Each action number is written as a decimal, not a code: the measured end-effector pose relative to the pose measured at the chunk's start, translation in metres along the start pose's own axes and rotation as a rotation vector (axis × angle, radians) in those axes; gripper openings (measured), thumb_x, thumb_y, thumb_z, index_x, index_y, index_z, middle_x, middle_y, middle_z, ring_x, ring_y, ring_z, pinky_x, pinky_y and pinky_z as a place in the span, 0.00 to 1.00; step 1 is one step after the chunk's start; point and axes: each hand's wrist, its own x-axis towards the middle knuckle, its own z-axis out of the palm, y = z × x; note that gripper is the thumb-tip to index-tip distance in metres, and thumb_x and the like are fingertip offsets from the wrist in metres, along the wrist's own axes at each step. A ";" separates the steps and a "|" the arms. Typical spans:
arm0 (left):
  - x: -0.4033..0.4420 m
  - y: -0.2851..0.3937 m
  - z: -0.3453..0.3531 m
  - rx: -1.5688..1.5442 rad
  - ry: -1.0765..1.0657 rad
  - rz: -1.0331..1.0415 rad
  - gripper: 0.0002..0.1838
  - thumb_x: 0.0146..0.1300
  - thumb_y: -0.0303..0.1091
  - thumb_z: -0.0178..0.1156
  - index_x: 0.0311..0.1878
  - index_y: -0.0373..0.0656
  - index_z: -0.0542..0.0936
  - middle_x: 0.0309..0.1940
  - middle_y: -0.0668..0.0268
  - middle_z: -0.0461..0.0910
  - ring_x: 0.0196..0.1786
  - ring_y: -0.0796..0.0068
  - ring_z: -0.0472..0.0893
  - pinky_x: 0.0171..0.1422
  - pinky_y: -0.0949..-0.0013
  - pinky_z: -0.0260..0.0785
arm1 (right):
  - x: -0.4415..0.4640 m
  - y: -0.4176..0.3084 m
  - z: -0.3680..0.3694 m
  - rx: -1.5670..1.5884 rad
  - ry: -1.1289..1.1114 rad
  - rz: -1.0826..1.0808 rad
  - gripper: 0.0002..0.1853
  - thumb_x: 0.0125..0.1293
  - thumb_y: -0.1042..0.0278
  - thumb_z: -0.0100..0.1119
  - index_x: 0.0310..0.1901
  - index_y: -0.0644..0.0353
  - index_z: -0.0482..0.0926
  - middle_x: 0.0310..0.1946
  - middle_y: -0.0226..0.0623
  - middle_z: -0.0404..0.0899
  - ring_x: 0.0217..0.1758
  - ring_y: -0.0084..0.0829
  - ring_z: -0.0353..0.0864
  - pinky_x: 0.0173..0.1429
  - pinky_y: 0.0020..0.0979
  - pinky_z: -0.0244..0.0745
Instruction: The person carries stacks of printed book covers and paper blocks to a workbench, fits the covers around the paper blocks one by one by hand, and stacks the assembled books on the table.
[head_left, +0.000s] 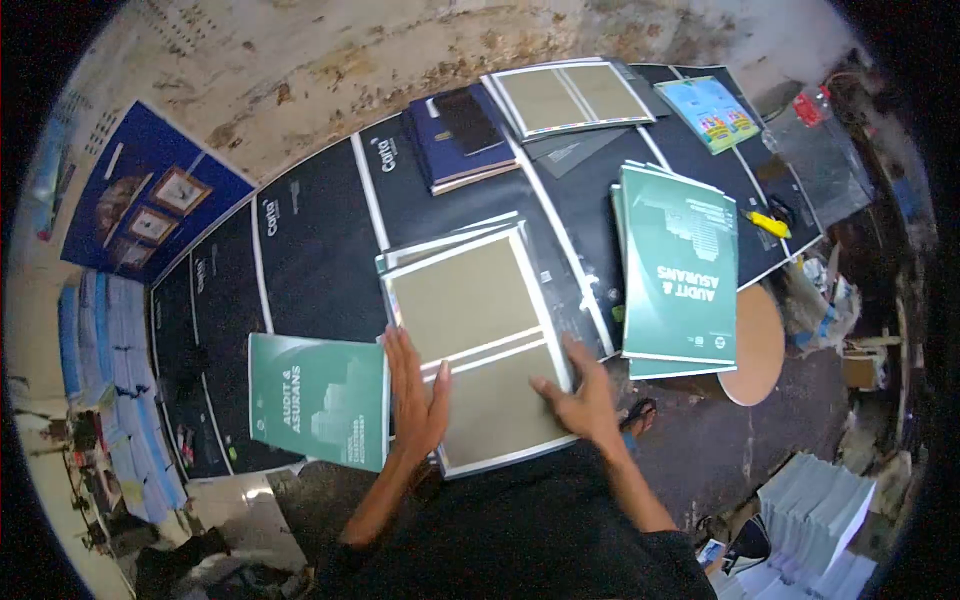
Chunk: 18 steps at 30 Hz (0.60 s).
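The step in hand looks like lining up a grey-brown printed sheet on the near side of the table, on top of other sheets whose far edges stick out askew. The left hand lies along the left edge, fingers straight and thumb spread apart over the print. The right hand is at the opposite edge, its thumb well apart from the fingers; it is a little blurred, so whether it presses down is hard to say. Squaring the edges would call for light, even pressure from both sides. A green book lies just left of the left hand; a pile of green books sits beyond the right hand.
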 end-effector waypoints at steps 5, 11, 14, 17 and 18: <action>-0.002 0.020 0.001 0.205 -0.086 0.094 0.42 0.73 0.47 0.47 0.77 0.29 0.41 0.78 0.38 0.35 0.81 0.41 0.33 0.81 0.42 0.21 | 0.002 -0.024 -0.012 0.080 0.016 0.077 0.34 0.56 0.70 0.72 0.64 0.73 0.71 0.57 0.56 0.78 0.62 0.40 0.78 0.68 0.36 0.68; -0.003 0.017 -0.004 -0.181 -0.088 0.120 0.42 0.75 0.49 0.43 0.78 0.31 0.38 0.77 0.35 0.33 0.80 0.38 0.33 0.79 0.36 0.23 | 0.041 -0.070 -0.036 0.311 -0.245 0.311 0.26 0.63 0.60 0.70 0.56 0.69 0.77 0.45 0.45 0.83 0.46 0.31 0.83 0.50 0.31 0.78; -0.005 0.020 -0.008 -0.451 -0.064 0.113 0.41 0.76 0.49 0.42 0.78 0.33 0.38 0.78 0.37 0.33 0.81 0.40 0.34 0.79 0.36 0.25 | 0.072 -0.068 -0.028 0.326 -0.283 0.299 0.27 0.64 0.56 0.68 0.56 0.68 0.78 0.44 0.45 0.84 0.44 0.30 0.83 0.49 0.31 0.78; 0.004 0.019 -0.011 -0.244 0.013 0.071 0.40 0.76 0.50 0.41 0.78 0.34 0.41 0.78 0.37 0.34 0.81 0.39 0.36 0.79 0.35 0.27 | 0.082 -0.106 -0.060 0.120 -0.188 0.129 0.26 0.64 0.56 0.67 0.57 0.67 0.78 0.41 0.46 0.85 0.42 0.31 0.84 0.49 0.32 0.78; 0.002 0.018 -0.009 0.085 0.004 0.009 0.39 0.76 0.51 0.40 0.78 0.34 0.42 0.78 0.37 0.35 0.80 0.38 0.37 0.79 0.33 0.28 | 0.083 -0.119 -0.078 -0.026 -0.140 0.045 0.26 0.65 0.56 0.67 0.57 0.67 0.78 0.41 0.46 0.85 0.42 0.31 0.84 0.49 0.33 0.79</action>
